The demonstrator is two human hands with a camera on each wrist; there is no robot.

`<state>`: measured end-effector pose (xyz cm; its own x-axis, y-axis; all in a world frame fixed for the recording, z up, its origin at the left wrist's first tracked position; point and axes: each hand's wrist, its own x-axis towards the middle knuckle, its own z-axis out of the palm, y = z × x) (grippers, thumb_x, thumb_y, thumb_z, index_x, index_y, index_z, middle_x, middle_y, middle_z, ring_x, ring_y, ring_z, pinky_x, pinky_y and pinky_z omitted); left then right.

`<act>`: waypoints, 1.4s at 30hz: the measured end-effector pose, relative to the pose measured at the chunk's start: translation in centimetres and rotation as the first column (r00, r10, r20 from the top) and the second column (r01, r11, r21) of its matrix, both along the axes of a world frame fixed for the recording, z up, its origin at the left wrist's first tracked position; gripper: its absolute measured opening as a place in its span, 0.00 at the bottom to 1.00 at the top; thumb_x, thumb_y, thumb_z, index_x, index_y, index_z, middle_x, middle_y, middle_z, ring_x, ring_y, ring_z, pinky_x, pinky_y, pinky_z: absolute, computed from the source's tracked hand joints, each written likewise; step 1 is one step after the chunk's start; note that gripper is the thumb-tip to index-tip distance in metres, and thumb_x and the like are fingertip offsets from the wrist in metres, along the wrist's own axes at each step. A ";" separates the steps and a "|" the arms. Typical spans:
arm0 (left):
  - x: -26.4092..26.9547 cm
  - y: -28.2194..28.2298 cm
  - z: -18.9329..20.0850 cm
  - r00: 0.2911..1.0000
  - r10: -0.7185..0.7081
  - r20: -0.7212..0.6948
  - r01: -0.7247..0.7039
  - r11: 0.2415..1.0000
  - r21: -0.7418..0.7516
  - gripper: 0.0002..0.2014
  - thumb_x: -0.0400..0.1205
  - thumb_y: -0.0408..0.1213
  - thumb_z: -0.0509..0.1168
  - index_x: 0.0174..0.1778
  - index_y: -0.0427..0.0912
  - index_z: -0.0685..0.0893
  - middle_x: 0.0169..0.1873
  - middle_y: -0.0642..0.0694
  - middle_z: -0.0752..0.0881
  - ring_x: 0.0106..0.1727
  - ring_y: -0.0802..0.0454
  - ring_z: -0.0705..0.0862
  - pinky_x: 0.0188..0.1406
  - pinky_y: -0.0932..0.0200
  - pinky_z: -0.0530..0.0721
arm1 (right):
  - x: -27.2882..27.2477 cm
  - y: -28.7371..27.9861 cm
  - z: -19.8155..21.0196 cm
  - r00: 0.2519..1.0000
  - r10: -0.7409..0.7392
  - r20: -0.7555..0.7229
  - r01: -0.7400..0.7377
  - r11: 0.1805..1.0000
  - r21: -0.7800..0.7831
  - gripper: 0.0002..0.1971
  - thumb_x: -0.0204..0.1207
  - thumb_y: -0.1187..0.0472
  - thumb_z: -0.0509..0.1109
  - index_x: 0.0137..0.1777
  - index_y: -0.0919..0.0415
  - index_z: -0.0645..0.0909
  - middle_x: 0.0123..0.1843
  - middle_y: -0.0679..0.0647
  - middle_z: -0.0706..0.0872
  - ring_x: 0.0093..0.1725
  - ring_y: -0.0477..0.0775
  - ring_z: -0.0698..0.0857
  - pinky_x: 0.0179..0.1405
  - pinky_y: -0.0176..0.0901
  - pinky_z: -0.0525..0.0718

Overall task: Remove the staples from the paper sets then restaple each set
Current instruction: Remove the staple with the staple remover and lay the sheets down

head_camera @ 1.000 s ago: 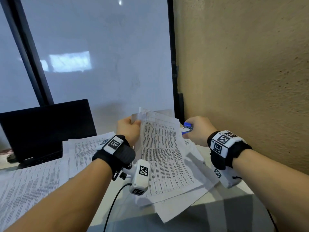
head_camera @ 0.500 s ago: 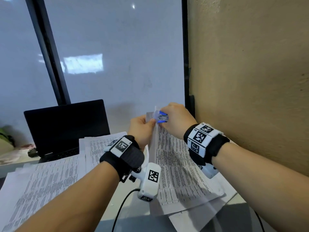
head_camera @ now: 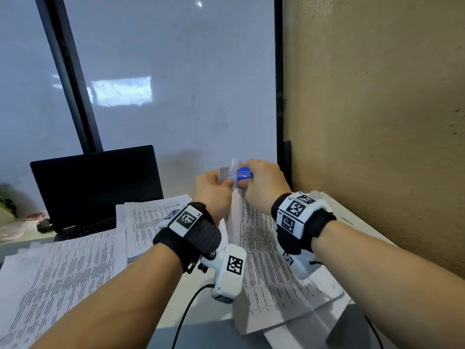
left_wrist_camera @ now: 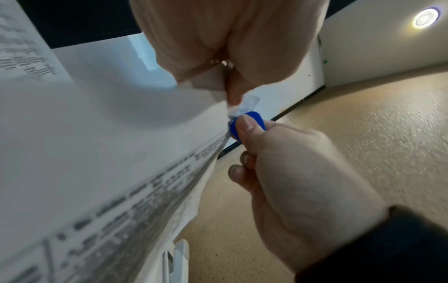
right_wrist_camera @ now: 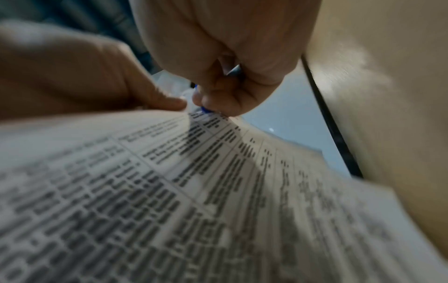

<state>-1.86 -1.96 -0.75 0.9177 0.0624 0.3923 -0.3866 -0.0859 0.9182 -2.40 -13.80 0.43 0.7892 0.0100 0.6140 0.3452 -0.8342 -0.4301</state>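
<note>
Blue staple remover (head_camera: pixel 244 173) pinched in the right hand (head_camera: pixel 264 186), biting the paper set (head_camera: pixel 261 250) at its top corner; left hand (head_camera: pixel 212 191) pinches that corner beside it, likely bracing against the pull.

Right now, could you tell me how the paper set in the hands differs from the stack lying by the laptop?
The held paper set is lifted at its top corner and curves; the stack lies flat. The left hand pinches the held set; nothing touches the stack. Both are printed white sheets.
</note>
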 end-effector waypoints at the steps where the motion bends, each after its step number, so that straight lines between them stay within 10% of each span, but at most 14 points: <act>1: 0.1 0.2 -0.1 1.000 0.007 -0.002 -0.007 1.000 -0.014 0.10 0.81 0.28 0.65 0.36 0.41 0.89 0.40 0.30 0.88 0.40 0.44 0.82 0.48 0.36 0.85 | 0.2 0.0 -0.1 1.000 0.021 -0.012 -0.020 0.994 0.107 0.08 0.73 0.62 0.73 0.51 0.60 0.83 0.50 0.58 0.86 0.51 0.59 0.83 0.50 0.45 0.81; 7: 1.3 0.9 -1.2 0.997 -0.020 -0.079 0.008 0.989 -0.150 0.06 0.75 0.24 0.65 0.42 0.26 0.85 0.38 0.29 0.85 0.41 0.39 0.81 0.43 0.40 0.82 | 1.6 0.4 -1.7 0.972 0.208 -0.110 -0.103 0.794 0.599 0.06 0.74 0.66 0.72 0.37 0.57 0.84 0.33 0.56 0.84 0.25 0.53 0.79 0.34 0.48 0.84; 12: 1.3 0.7 -2.2 0.992 -0.008 -0.124 -0.016 0.981 -0.192 0.08 0.78 0.19 0.62 0.39 0.31 0.85 0.40 0.34 0.85 0.42 0.42 0.82 0.49 0.40 0.85 | 2.0 -1.2 -1.6 0.906 0.419 -0.066 -0.022 0.202 0.979 0.05 0.82 0.67 0.66 0.45 0.66 0.79 0.40 0.60 0.82 0.14 0.41 0.67 0.17 0.33 0.74; 15: 1.3 0.5 -2.3 0.993 0.084 -0.087 -0.087 0.996 -0.035 0.13 0.81 0.24 0.63 0.30 0.38 0.80 0.27 0.43 0.80 0.29 0.49 0.78 0.28 0.65 0.80 | 2.4 -3.4 -2.6 0.901 0.376 -0.216 0.032 0.438 0.899 0.02 0.80 0.71 0.67 0.46 0.68 0.80 0.33 0.59 0.76 0.15 0.42 0.70 0.15 0.33 0.76; 18: 1.6 0.3 -2.1 0.993 0.112 -0.040 -0.109 0.990 0.088 0.15 0.84 0.31 0.63 0.31 0.34 0.80 0.24 0.46 0.74 0.27 0.50 0.71 0.25 0.66 0.72 | 2.1 -7.8 -3.8 0.883 0.111 -0.456 0.222 0.756 0.615 0.04 0.77 0.70 0.71 0.42 0.65 0.79 0.30 0.56 0.72 0.23 0.49 0.72 0.16 0.36 0.80; 21: 2.6 0.4 -2.2 0.985 0.172 -0.026 -0.162 0.963 0.217 0.17 0.84 0.29 0.61 0.27 0.42 0.76 0.21 0.50 0.73 0.24 0.52 0.71 0.24 0.64 0.70 | 1.8 -12.9 -5.3 0.785 -0.258 -0.564 0.414 0.895 0.166 0.05 0.75 0.66 0.72 0.41 0.65 0.79 0.38 0.60 0.81 0.34 0.60 0.84 0.28 0.49 0.88; 26: 4.8 1.3 -2.9 0.956 0.293 -0.005 -0.265 0.871 0.413 0.08 0.82 0.32 0.63 0.43 0.33 0.85 0.38 0.38 0.87 0.43 0.39 0.84 0.46 0.52 0.84 | 1.2 -16.8 -7.9 0.454 -0.484 -0.748 0.296 0.874 -0.386 0.16 0.78 0.60 0.71 0.33 0.62 0.69 0.48 0.59 0.85 0.27 0.52 0.81 0.23 0.39 0.76; 30: 6.4 1.4 -3.3 0.934 0.353 -0.055 -0.289 0.837 0.465 0.08 0.82 0.31 0.63 0.42 0.32 0.85 0.36 0.38 0.83 0.40 0.41 0.80 0.41 0.55 0.77 | -0.1 -16.2 -7.6 0.547 -0.479 -0.686 0.295 0.878 -0.378 0.15 0.70 0.56 0.78 0.36 0.60 0.74 0.33 0.54 0.81 0.32 0.54 0.81 0.28 0.40 0.78; 35: 8.0 1.3 -3.5 0.926 0.370 -0.074 -0.281 0.806 0.520 0.08 0.82 0.30 0.63 0.54 0.33 0.83 0.49 0.34 0.86 0.53 0.35 0.84 0.48 0.52 0.79 | 1.8 -13.6 -6.0 0.813 -0.241 -0.529 0.163 0.968 -0.191 0.17 0.68 0.49 0.78 0.35 0.53 0.73 0.40 0.51 0.77 0.35 0.50 0.78 0.30 0.38 0.73; 38: 8.6 1.2 -4.0 0.913 0.392 -0.116 -0.301 0.837 0.457 0.21 0.83 0.27 0.64 0.71 0.39 0.70 0.54 0.37 0.82 0.51 0.39 0.82 0.51 0.50 0.79 | 2.6 -10.7 -6.2 0.805 -0.074 -0.589 -0.044 0.982 -0.183 0.14 0.67 0.50 0.79 0.40 0.61 0.83 0.34 0.50 0.79 0.34 0.49 0.78 0.34 0.38 0.74; 42: 9.2 2.0 -5.0 0.920 0.338 -0.199 -0.185 0.821 0.540 0.22 0.82 0.30 0.66 0.69 0.42 0.67 0.51 0.38 0.82 0.46 0.40 0.83 0.51 0.48 0.83 | 3.1 -8.4 -7.2 0.711 -0.195 -0.675 -0.222 0.850 -0.478 0.15 0.68 0.48 0.79 0.42 0.57 0.79 0.30 0.47 0.77 0.40 0.54 0.79 0.39 0.40 0.76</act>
<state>7.35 0.09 -5.71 0.9684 0.1810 0.1717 -0.0221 -0.6232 0.7818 0.68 -22.22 -6.77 0.9687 0.1557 -0.1932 0.1435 -0.9868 -0.0757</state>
